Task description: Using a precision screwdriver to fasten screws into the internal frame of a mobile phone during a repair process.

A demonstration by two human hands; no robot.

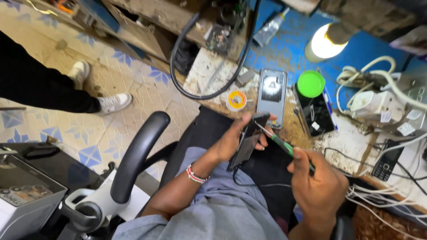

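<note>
My left hand (235, 138) grips a dark opened phone (247, 141), tilted on edge above my lap. A beaded bracelet (195, 174) circles that wrist. My right hand (318, 184) is closed on a green-handled tool (282, 146) whose metal tip touches the upper part of the phone. Both hands hover just in front of the worn workbench (209, 71).
On the bench lie another opened phone (271, 91), a solder spool (236, 99), a green lid (311, 83), a black device (316, 113), a lit lamp (322, 44), white chargers and cables (378, 104). A black chair armrest (138, 155) is at left. Another person's shoes (100, 89) stand on the tiled floor.
</note>
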